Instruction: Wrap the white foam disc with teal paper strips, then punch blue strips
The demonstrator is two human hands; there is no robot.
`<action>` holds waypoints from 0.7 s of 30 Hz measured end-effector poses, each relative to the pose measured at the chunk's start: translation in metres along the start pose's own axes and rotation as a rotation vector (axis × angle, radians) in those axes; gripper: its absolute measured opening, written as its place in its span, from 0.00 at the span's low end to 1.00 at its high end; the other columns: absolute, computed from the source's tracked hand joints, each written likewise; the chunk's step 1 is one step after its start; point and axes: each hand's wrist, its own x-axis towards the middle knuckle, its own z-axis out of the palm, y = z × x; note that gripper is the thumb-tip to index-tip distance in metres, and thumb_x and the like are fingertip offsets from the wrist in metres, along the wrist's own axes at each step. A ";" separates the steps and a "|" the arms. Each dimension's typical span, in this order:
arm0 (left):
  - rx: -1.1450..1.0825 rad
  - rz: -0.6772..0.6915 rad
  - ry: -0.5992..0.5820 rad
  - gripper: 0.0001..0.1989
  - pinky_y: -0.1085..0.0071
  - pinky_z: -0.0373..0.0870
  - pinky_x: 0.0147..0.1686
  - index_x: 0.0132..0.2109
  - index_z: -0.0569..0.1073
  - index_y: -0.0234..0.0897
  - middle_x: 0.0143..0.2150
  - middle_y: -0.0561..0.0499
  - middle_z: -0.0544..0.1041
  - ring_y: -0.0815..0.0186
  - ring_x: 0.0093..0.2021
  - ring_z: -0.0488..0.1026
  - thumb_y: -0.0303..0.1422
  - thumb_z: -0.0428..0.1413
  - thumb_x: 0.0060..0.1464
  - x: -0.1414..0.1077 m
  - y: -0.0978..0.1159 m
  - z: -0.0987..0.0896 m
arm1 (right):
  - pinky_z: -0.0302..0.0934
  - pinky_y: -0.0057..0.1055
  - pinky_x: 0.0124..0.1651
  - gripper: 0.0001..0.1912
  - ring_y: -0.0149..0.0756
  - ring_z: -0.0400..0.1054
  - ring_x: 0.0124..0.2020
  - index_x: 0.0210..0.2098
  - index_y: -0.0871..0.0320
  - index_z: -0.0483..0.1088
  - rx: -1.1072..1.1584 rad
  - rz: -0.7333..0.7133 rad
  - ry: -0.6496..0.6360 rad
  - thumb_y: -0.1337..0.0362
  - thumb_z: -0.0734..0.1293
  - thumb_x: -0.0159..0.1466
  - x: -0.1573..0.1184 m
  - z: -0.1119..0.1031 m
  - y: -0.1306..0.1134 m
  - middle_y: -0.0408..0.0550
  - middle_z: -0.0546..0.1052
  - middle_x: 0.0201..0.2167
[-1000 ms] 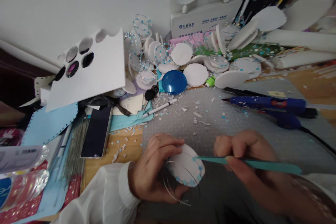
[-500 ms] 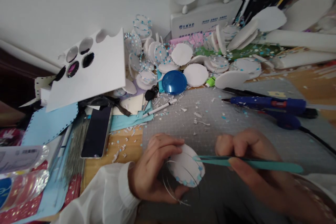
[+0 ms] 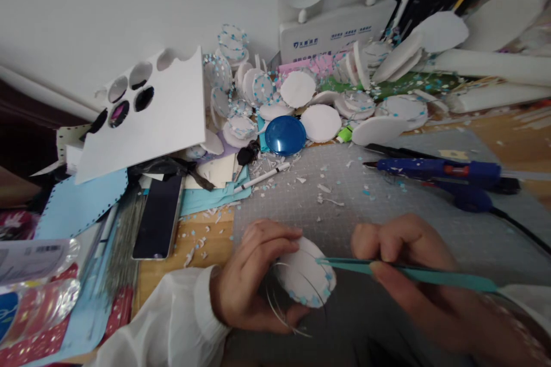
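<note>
My left hand (image 3: 253, 275) grips a white foam disc (image 3: 301, 272) by its left edge, fingers on top and thumb below. Small blue pieces line the disc's lower and right rim, and thin wire loops (image 3: 278, 309) curve over and below it. In my right hand (image 3: 408, 269) is a pair of turquoise tweezers (image 3: 430, 275), pinched between thumb and fingers. The tweezers' tips touch or hover just over the disc's right edge; whether a piece sits between them is too small to tell. Both hands are above the grey cutting mat (image 3: 284, 212).
A blue glue gun (image 3: 434, 169) lies on the mat at right. Behind are a blue round lid (image 3: 286, 135), several white foam discs (image 3: 321, 123) and beaded wire loops. At left lie a phone (image 3: 158, 217), wire bundles (image 3: 123, 241) and a white board with holes (image 3: 163, 109).
My right hand has shifted very slightly left, with the tweezers' tips staying at the disc's right edge. My left hand and the disc look nearly still.
</note>
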 end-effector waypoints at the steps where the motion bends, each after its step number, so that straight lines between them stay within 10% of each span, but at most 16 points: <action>1: 0.000 -0.001 -0.001 0.34 0.56 0.70 0.48 0.56 0.62 0.29 0.49 0.35 0.72 0.53 0.50 0.71 0.41 0.63 0.47 -0.001 0.000 0.000 | 0.57 0.25 0.26 0.07 0.29 0.59 0.26 0.38 0.51 0.55 0.007 -0.004 0.003 0.70 0.55 0.69 0.000 0.000 0.000 0.40 0.64 0.29; 21: -0.027 -0.037 0.022 0.34 0.54 0.71 0.47 0.57 0.62 0.32 0.49 0.36 0.73 0.53 0.49 0.72 0.41 0.63 0.45 -0.001 0.000 0.002 | 0.60 0.32 0.29 0.13 0.31 0.61 0.26 0.27 0.53 0.53 -0.415 -0.347 -0.211 0.78 0.59 0.56 0.005 -0.004 -0.001 0.40 0.66 0.22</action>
